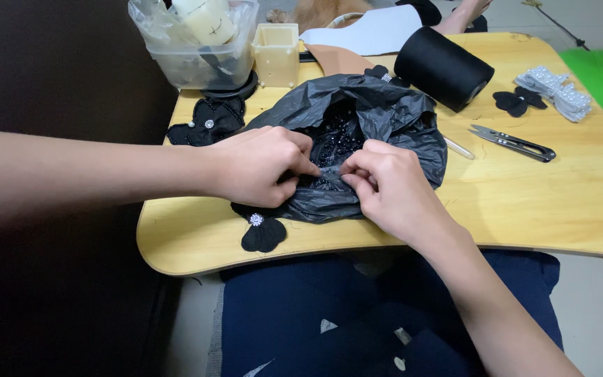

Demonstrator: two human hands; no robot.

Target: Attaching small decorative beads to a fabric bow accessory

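Observation:
A crumpled black plastic bag (378, 115) lies open in the middle of a small yellow wooden table (525, 202), with tiny shiny black beads (333, 139) inside it. My left hand (259, 164) pinches the bag's near edge from the left. My right hand (385, 185) pinches the same edge from the right, fingertips almost meeting the left hand's. A black fabric flower with a rhinestone centre (261, 230) lies just under my left hand at the table's front edge.
More black fabric flowers (207, 122) lie at the back left, others (518, 101) at the back right beside a strip of rhinestone trim (556, 91). A big black thread spool (444, 66), thread snips (514, 143), a clear plastic tub (197, 42) and a cream box (277, 52) stand around.

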